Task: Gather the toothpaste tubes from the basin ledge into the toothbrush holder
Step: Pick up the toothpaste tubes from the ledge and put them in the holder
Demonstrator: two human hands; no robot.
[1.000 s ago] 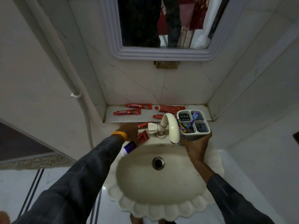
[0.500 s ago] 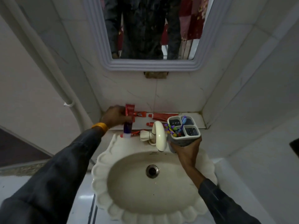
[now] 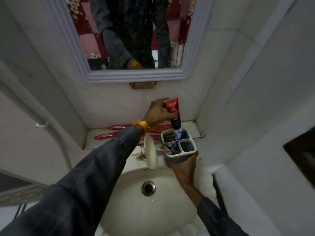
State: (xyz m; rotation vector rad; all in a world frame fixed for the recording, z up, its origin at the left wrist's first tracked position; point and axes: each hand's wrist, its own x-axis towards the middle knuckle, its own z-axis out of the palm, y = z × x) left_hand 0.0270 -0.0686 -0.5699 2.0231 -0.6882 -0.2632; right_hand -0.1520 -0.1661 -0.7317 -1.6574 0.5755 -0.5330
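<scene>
Left hand pinches the crimped end of a red toothpaste tube, cap pointing down. Right hand is wrapped around the base of the toothbrush holder, lifted clear above the basin.

Landmark: the holder. The tube hangs directly over its far compartments, white cap at or just inside the rim of the far-right one; cannot tell if it has entered.

Risks, as judged:
- Cap may catch on the divider, since the tube hangs slightly tilted and is gripped only at its top.
- Holder is held in the air by 1 hand; a push from the tube could tip it and spill the toothbrushes crowded in the near-left compartment.
- A dropped tube would fall to the basin below the holder.

Tube: red upper body, dark purple band lower down, soft and flattened at the crimp. More red tubes lie on the ledge left of the holder, partly hidden by the sleeve.
</scene>
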